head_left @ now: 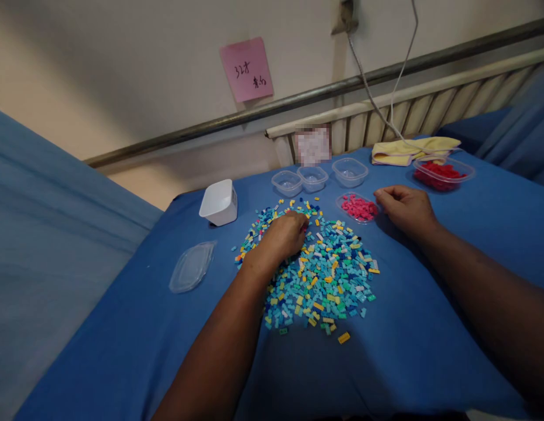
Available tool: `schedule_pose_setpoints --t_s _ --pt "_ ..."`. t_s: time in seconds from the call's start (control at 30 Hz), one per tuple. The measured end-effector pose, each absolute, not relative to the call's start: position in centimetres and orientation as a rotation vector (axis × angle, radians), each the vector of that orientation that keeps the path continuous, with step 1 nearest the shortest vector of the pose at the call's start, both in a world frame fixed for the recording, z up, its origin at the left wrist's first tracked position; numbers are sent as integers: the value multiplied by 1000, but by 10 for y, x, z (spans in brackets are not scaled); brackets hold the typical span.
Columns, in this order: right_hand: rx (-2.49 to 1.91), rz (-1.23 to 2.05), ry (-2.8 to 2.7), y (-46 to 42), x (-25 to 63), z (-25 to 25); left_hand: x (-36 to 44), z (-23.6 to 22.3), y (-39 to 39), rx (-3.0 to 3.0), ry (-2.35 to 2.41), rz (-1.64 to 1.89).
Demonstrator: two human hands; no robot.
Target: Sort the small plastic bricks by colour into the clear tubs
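A wide heap of small toy building bricks, mostly turquoise, blue and yellow, is spread over the blue cloth. My left hand rests on its upper part with fingers curled down. A spot of pink shows by those fingertips, but I cannot tell whether it is held. Just right of a shallow clear container of pink bricks, my right hand is closed, thumb against the curled fingers. Whatever may be between them is hidden.
Three clear tubs line the back near the radiator. A white tub and a clear lid are at left. Back right are a tub of red bricks, a yellow cloth and a hanging cord.
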State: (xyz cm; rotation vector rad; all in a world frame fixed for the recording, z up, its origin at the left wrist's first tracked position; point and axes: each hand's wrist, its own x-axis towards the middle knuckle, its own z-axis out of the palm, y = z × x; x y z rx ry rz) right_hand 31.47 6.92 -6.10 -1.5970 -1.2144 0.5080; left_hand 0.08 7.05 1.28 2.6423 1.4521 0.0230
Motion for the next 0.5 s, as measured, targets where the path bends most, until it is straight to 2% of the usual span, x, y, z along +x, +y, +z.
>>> schedule_pose_setpoints --t_s 0.5 --pt "-1618 500 -1220 67 313 -55 1 24 67 2637 1369 -108"
